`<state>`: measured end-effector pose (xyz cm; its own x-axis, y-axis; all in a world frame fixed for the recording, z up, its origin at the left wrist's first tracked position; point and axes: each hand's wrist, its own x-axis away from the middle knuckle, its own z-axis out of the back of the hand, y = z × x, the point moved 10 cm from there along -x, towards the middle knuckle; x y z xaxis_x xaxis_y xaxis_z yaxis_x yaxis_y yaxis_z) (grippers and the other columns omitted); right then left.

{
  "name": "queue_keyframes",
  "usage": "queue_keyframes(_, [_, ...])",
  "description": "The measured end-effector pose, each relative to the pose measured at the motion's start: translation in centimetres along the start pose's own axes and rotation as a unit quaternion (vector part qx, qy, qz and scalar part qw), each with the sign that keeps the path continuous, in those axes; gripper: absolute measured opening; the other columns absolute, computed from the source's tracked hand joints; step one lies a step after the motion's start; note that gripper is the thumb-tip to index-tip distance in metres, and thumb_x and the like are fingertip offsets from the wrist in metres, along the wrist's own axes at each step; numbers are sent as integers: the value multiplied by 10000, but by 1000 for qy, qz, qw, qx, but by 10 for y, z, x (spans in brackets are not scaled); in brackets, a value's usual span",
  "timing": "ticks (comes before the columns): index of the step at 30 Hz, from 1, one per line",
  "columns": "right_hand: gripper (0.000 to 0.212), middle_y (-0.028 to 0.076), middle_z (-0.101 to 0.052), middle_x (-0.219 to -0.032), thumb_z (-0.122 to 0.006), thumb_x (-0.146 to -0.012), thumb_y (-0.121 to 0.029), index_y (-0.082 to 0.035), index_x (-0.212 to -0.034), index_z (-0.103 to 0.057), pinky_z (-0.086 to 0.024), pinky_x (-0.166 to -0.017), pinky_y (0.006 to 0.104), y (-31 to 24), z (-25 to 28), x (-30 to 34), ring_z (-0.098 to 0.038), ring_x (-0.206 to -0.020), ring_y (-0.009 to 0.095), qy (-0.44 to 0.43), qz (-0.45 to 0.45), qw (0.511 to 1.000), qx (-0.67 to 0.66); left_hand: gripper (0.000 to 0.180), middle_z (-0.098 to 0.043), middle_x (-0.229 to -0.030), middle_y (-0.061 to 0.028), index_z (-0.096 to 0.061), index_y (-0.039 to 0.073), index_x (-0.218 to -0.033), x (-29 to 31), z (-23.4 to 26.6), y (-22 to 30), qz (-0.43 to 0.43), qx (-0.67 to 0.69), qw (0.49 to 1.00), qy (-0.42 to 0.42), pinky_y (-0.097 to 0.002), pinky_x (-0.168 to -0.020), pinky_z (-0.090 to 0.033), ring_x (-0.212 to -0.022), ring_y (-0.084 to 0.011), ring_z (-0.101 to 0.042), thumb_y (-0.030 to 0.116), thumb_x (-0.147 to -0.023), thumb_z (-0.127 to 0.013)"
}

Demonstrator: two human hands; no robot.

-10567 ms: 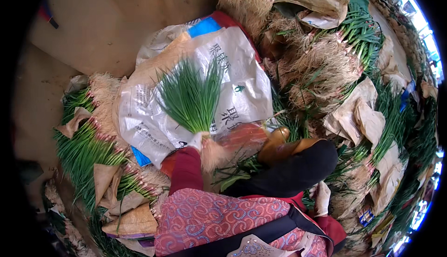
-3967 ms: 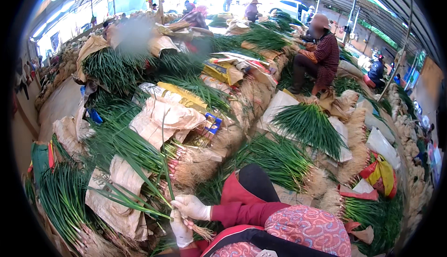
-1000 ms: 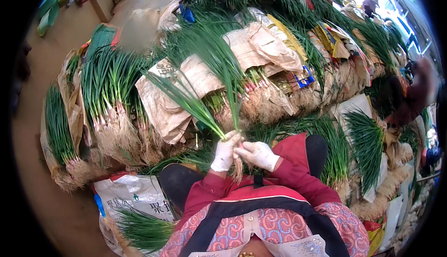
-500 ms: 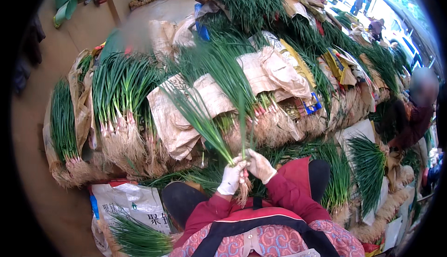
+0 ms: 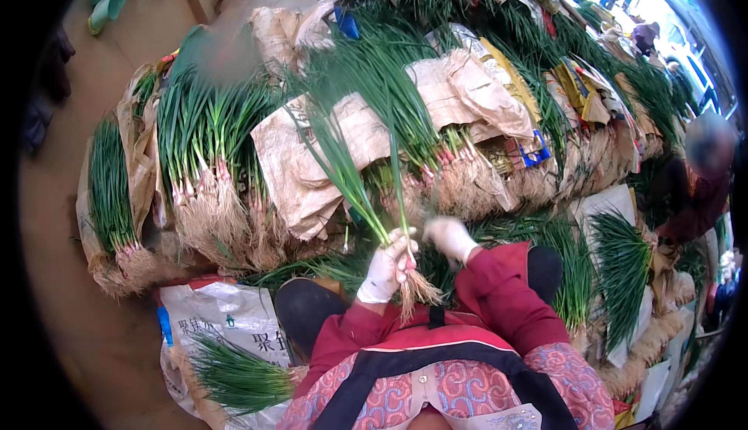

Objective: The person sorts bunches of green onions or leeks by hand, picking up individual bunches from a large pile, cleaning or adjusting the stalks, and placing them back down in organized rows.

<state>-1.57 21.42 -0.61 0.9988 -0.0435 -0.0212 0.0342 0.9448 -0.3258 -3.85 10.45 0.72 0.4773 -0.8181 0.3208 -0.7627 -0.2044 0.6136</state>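
A small bunch of scallions point(image 5: 343, 185) is in my gloved left hand point(image 5: 386, 270), whose fingers close round the stems. Long green leaves point up and away, while pale roots hang below the fist. To its right, apart from the bunch, is my gloved right hand point(image 5: 450, 239); motion smears its fingers, so I cannot make out whether they hold anything. Just beyond both hands stands a long row of scallion bundles point(image 5: 210, 142) with matted roots toward me. Beige woven sacks point(image 5: 312, 196) are draped over part of that row.
Left of my knee, a white printed sack point(image 5: 226, 309) lies under a loose scallion bundle point(image 5: 241, 375). More scallions point(image 5: 619, 274) lie at the right, near a seated person point(image 5: 693, 188) in dark red. Bare brown floor point(image 5: 62, 220) runs along the left.
My right hand has drawn away from the bunch to the right and slightly up. My left hand keeps hold of the scallions. The whole view has shifted slightly.
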Motion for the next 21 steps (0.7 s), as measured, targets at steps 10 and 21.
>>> queue_keyframes(10, [251, 16, -620, -898, -518, -914, -220, -27, -1060, -586, -499, -693, 272, -24, 5, -13, -595, -778, 124, 21, -206, 662, -721, 299, -543, -648, -19, -560, 65, -1102, -4, 10, -19, 46, -61, 997, 28, -177, -321, -342, -379, -64, -452, 285, -904, -512])
queue_keyframes(21, [160, 11, -580, -715, -516, -897, -173, -50, -841, -601, -451, -605, 231, -4, 84, 7, -530, -624, 89, 342, -280, 672, -593, 251, -532, -626, 1, -526, 66, -918, 5, 20, -7, -5, -29, 997, 76, -176, -286, -323, -415, -71, -502, 317, -917, -507])
